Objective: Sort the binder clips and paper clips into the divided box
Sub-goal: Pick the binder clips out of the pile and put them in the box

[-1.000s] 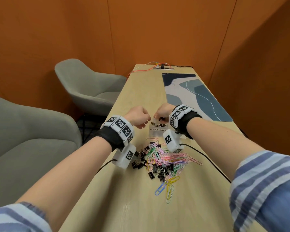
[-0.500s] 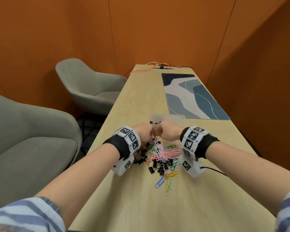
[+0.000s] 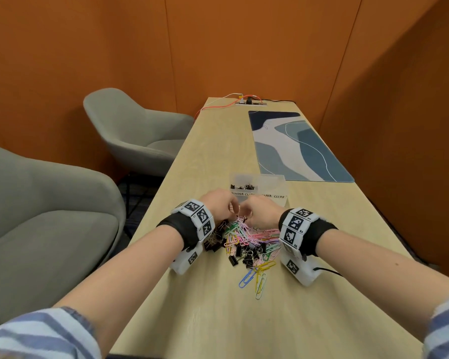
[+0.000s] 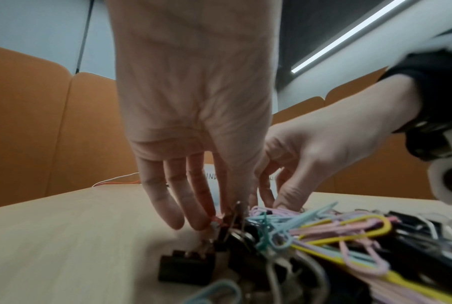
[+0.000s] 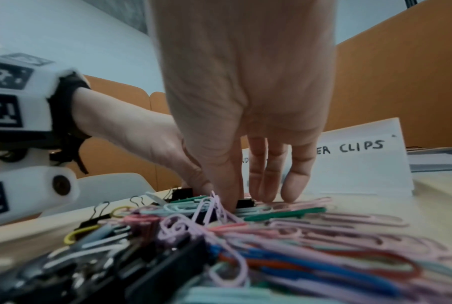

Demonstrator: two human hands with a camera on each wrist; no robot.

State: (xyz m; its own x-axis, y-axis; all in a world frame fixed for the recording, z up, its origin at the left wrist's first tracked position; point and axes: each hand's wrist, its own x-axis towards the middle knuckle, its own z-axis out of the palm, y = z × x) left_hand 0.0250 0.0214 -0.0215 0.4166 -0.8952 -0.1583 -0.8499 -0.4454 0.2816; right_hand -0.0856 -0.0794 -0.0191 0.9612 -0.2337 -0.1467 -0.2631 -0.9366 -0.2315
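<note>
Both hands down at far edge of mixed clip pile (image 3: 246,244) on bench (image 3: 218,320). Divided box (image 3: 259,189) just beyond fingertips, long axis crosswise; binder section left, nearer left hand (image 3: 219,206). Left hand pinching binder clip (image 4: 231,218). Right hand (image 3: 263,212) fingers in pile, grip cannot tell. Vs 1 s ago: hands dropped from box back to pile.

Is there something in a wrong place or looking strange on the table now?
Nothing looks damaged. The only disorder is the mixed pile of unsorted clips on the table, before the divided box.
</note>
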